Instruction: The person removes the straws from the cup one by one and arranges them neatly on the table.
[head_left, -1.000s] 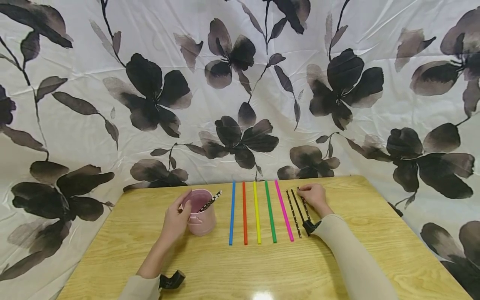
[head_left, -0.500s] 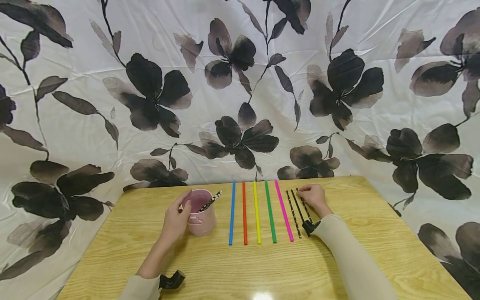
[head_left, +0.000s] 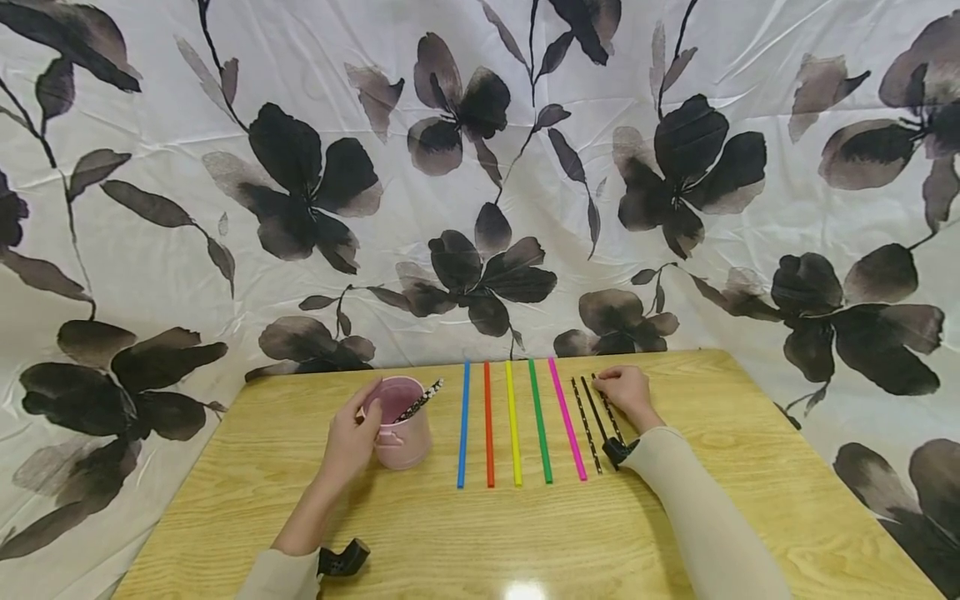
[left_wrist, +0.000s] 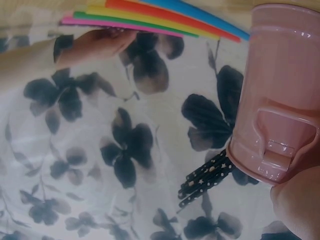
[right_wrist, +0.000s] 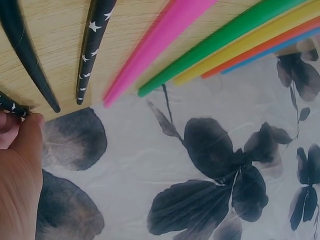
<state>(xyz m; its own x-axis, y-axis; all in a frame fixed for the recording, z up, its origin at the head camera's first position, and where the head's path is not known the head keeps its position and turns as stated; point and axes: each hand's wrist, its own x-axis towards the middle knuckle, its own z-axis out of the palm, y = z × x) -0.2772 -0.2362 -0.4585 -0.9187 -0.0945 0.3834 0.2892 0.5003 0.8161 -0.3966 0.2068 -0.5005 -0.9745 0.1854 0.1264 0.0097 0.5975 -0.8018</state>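
My left hand (head_left: 354,433) grips a small pink bucket (head_left: 407,450) by its rim at the table's left, and a folded-down handle (left_wrist: 257,135) shows in the left wrist view. Several black straws with white patterns (left_wrist: 207,180) lean inside and stick out over the rim. At the right, my right hand (head_left: 628,396) pinches the far end of a black patterned straw (head_left: 612,417), which lies along the table; its near end is hidden by the wrist strap. Left of it lie a plain black straw (head_left: 595,408) and a black star-patterned straw (right_wrist: 90,55).
Blue (head_left: 463,425), red (head_left: 490,425), yellow (head_left: 514,425), green (head_left: 541,425) and pink (head_left: 567,421) straws lie in a row between the hands on the wooden table (head_left: 480,533). A floral cloth (head_left: 480,200) hangs behind the table's far edge.
The far end of the straw at my right fingertips has shifted slightly left. My left hand and the bucket have stayed where they were.
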